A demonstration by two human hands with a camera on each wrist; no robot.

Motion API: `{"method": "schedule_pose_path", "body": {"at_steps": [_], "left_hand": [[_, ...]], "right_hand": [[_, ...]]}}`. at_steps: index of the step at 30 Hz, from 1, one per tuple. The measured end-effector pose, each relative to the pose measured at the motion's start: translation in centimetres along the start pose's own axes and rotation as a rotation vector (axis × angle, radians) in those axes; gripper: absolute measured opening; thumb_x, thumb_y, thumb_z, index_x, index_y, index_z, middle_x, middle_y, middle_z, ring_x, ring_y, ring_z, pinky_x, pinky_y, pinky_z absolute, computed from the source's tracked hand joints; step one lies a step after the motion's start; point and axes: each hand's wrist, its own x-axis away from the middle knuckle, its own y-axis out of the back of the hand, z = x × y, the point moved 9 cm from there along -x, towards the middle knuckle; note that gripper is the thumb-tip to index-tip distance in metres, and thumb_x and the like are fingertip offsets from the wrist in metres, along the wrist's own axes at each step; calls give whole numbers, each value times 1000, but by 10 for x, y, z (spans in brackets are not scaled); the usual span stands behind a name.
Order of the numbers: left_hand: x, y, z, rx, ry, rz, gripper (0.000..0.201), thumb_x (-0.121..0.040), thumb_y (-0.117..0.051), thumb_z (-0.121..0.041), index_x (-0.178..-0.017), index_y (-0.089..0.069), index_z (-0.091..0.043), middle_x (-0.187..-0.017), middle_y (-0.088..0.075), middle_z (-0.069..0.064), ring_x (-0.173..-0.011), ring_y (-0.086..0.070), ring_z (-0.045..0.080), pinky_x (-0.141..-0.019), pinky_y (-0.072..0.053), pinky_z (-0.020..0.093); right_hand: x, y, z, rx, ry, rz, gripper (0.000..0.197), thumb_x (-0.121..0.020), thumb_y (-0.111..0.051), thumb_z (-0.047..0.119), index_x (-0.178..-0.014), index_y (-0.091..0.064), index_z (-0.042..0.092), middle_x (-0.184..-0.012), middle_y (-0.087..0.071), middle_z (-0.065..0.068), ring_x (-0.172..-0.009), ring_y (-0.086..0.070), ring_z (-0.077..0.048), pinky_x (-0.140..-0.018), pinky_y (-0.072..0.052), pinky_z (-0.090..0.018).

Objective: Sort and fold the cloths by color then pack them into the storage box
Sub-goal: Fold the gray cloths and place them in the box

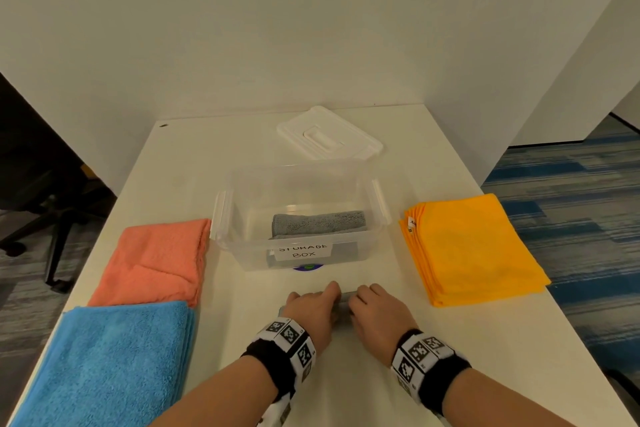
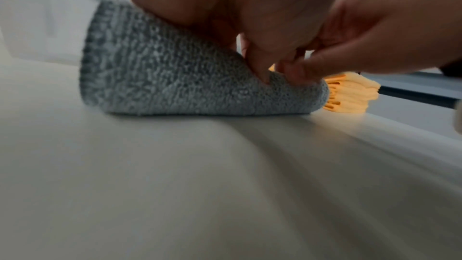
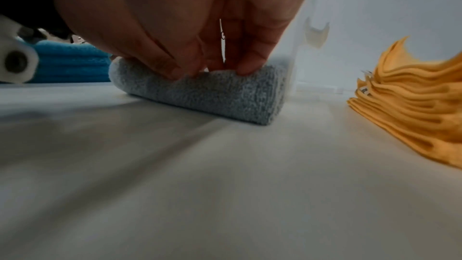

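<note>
Grey rolled cloth (image 2: 175, 78) lies crosswise under both hands, left hand (image 1: 311, 305) and right hand (image 1: 377, 308) gripping it; storage box (image 1: 301, 253) sits straight ahead.

In the head view both hands hid most of the gray rolled cloth (image 1: 344, 298); only small bits showed between the left hand (image 1: 311, 305) and the right hand (image 1: 377, 308); the paper label (image 1: 304, 251) on the storage box (image 1: 367, 243) had its top word partly cut off by the rim; the blue cloth pile (image 1: 110, 367) ran off the bottom edge; the left wrist view was blurry, and the yellow cloth pile (image 2: 350, 96) sat mostly behind the roll; the right wrist view cut that pile off at the right edge.
</note>
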Motion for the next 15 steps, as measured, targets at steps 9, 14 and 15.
{"method": "schedule_pose_path", "body": {"at_steps": [9,14,15], "left_hand": [[-1,11,-14,-140,-43,-34,22,-87,-48,-15,-108,-50,-22,-116,-45,1,-104,-45,25,-81,-36,34],[10,8,-36,-356,-100,-38,45,-37,-82,-26,-78,-65,-19,-73,-57,-1,-63,-56,18,-54,-47,32],[11,4,-39,-365,-111,-28,48,-44,-80,-25,-89,-64,-16,-81,-58,2,-72,-56,21,-62,-49,35]], "right_hand": [[-7,11,-3,-9,-15,76,21,-78,-65,15,-97,-67,24,-96,-64,3,-98,-57,-18,-88,-42,-36],[-15,-2,-15,-81,-106,221,31,-95,-35,9,-116,-55,19,-121,-54,-2,-120,-41,-22,-96,-34,-39],[-16,-5,-16,-98,-116,252,29,-95,-36,8,-115,-55,19,-121,-54,-4,-119,-42,-23,-94,-36,-39]]}}
